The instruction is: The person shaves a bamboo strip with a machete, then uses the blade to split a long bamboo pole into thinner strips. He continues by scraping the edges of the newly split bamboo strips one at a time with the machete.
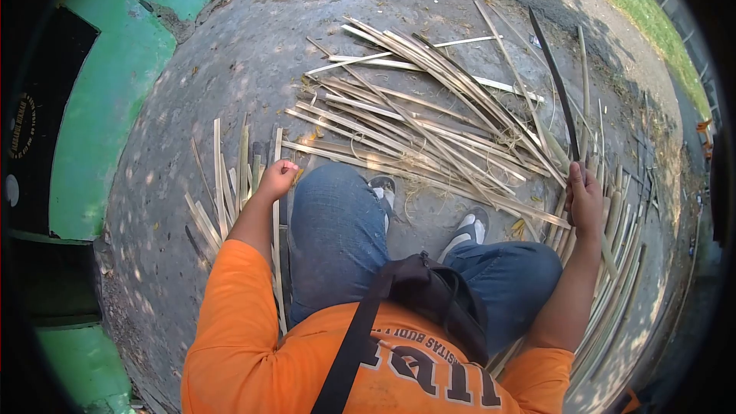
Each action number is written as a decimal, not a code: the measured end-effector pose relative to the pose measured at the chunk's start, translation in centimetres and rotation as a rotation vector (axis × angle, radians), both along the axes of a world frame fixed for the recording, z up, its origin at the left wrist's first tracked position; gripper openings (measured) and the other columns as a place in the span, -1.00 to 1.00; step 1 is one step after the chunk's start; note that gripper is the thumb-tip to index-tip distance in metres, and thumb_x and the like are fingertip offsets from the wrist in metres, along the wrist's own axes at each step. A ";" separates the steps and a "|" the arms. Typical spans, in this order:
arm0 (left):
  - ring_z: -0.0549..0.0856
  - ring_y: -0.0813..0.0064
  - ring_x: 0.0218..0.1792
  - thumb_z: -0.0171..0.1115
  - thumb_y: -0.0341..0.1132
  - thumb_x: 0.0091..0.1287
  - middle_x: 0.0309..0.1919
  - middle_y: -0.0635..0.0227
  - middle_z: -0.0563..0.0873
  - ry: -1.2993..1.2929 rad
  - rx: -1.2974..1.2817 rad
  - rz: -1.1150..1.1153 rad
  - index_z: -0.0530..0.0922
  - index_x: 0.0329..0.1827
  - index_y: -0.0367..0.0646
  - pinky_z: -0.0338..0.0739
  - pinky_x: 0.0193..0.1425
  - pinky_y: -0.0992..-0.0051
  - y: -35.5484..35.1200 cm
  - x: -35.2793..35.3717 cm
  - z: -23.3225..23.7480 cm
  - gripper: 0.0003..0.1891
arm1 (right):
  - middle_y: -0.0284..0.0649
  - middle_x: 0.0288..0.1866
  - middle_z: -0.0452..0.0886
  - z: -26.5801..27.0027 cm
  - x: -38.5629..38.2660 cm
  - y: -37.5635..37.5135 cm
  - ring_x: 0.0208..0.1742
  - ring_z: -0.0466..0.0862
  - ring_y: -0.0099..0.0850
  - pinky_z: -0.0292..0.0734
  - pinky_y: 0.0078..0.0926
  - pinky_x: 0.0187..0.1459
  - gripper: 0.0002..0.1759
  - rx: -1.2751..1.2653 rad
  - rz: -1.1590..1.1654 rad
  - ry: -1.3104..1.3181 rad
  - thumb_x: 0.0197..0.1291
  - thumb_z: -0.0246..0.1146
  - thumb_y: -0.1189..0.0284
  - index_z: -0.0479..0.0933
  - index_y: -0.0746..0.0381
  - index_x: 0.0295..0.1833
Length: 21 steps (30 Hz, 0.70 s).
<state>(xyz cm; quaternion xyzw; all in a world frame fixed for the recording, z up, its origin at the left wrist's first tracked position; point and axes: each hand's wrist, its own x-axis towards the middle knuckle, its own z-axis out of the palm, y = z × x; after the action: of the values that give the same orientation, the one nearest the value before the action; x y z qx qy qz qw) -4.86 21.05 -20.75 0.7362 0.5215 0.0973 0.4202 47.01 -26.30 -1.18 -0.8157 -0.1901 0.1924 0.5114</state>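
Observation:
My right hand (586, 203) is wrapped round the grip of a machete (558, 80), whose long dark blade points up and away from me. The machete's handle is mostly hidden in my fingers. On the other side, my left hand (277, 179) is closed above my knee, its fingertips pressed together; whatever they may hold cannot be made out. A long pale bamboo strip (277, 253) runs behind that hand and along my leg. Between and beyond my feet lies a loose pile of split bamboo strips (429, 126), crossing each other at many angles.
More bamboo pieces (613, 291) lie bundled on my right, and several short strips (222, 192) lie on my left. A black bag (437, 299) hangs across my front. The ground is rough concrete (230, 54). A green wall (115, 100) stands at the left.

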 end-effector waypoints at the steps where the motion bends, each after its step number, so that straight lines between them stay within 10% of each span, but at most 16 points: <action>1: 0.79 0.38 -0.13 0.39 -0.09 0.48 -0.11 0.22 0.82 0.108 0.014 -0.065 0.69 0.08 -0.24 0.68 0.03 0.35 0.8 1.2 0.0 -0.63 | -0.51 -0.57 0.40 0.3 -0.4 0.3 -0.65 0.36 -0.71 0.24 -0.64 -0.60 -0.40 -0.064 0.014 0.031 0.47 0.30 -0.18 0.53 0.18 -0.26; 6: 0.79 0.03 0.08 0.38 0.03 0.41 -0.02 0.03 0.83 0.435 0.052 -0.376 0.71 0.14 -0.20 0.65 0.20 0.18 3.7 6.5 -2.7 -0.53 | -0.44 -0.53 0.44 0.4 -0.6 1.0 -0.54 0.42 -0.63 0.34 -0.51 -0.48 -0.42 -0.390 0.158 0.094 0.44 0.36 -0.12 0.58 0.25 -0.22; 21: 0.51 -0.07 0.46 0.40 -0.11 0.41 0.50 0.04 0.45 0.729 0.139 -0.666 0.43 0.55 -0.08 0.48 0.51 0.08 5.6 15.0 -10.0 -0.33 | -0.35 -0.52 0.47 1.0 -1.5 6.5 -0.44 0.43 -0.54 0.36 -0.39 -0.37 -0.38 -0.666 0.318 0.057 0.37 0.43 -0.07 0.60 0.37 -0.24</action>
<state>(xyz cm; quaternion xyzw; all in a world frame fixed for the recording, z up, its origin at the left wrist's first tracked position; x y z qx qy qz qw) 10.16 26.62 -30.72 0.8752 0.3633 -0.2713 0.1689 45.53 -19.82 -0.21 -0.8921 -0.2271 0.3432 0.1867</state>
